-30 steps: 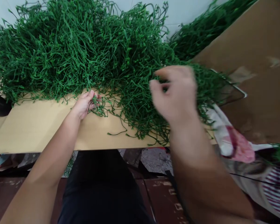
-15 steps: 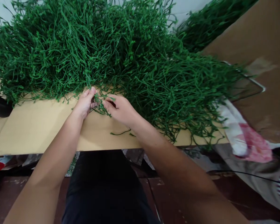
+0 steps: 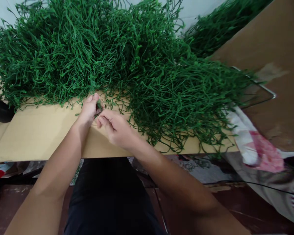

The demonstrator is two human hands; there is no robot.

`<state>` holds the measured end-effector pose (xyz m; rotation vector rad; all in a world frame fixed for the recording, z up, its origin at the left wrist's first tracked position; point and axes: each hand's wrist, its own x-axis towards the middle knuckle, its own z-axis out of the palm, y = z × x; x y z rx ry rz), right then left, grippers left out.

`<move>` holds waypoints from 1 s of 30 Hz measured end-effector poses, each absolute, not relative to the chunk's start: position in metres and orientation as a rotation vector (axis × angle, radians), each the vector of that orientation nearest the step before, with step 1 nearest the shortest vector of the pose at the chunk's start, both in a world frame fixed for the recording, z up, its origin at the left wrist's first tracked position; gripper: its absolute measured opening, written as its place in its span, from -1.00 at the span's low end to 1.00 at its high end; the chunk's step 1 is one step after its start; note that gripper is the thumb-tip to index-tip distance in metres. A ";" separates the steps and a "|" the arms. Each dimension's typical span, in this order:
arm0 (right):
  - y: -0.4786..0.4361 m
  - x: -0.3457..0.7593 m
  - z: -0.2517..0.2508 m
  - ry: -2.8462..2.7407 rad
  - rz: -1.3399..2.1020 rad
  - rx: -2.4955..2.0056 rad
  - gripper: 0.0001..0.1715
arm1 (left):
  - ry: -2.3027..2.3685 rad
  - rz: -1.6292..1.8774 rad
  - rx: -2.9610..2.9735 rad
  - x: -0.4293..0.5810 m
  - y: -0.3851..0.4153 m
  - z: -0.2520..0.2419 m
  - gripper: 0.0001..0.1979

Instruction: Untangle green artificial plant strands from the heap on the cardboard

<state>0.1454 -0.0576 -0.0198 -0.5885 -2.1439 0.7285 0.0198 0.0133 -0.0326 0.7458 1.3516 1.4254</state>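
Observation:
A broad heap of thin green plastic plant stems with small budded tips covers the back of the cardboard-topped table. At the heap's front edge my left hand is closed on a small bunch of green stems, mostly hidden by the fingers. Close against it on the right, my right hand is closed with fingertips pinched near the same bunch. What the right fingers grip is hidden. Several loose stems lie just beyond both hands.
A black cylindrical object sits at the left. On the right stand a brown cardboard sheet and a bent metal wire. A white and pink cloth hangs by the table's right end. More green stems lie behind the cardboard.
My right hand has moved left and toward me, up against the left hand. The left hand stays nearly in place. Loose stems near the right wrist are no longer visible there.

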 end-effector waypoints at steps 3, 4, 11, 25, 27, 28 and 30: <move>-0.094 0.141 -0.009 -2.323 0.609 -0.273 -0.79 | 1.394 1.508 0.674 0.014 0.019 -0.035 -0.71; -0.103 0.141 -0.003 -2.363 0.506 -0.174 -0.80 | 1.376 1.523 0.674 0.012 0.019 -0.035 -0.71; -0.035 0.223 0.034 -2.169 -0.009 -0.905 -0.69 | 1.232 1.404 0.714 0.012 0.005 -0.031 -0.79; -0.009 0.170 -0.016 -2.227 0.017 -1.074 -0.79 | 1.225 1.396 0.757 0.016 0.005 -0.031 -0.78; -0.008 0.159 -0.016 -2.233 0.079 -1.056 -0.78 | 1.219 1.389 0.768 0.016 0.005 -0.032 -0.78; -0.007 0.158 -0.015 -2.209 0.096 -1.026 -0.76 | 1.207 1.378 0.780 0.015 0.005 -0.033 -0.77; -0.009 0.158 -0.012 -2.129 0.104 -0.942 -0.72 | 1.177 1.353 0.817 0.015 0.007 -0.035 -0.76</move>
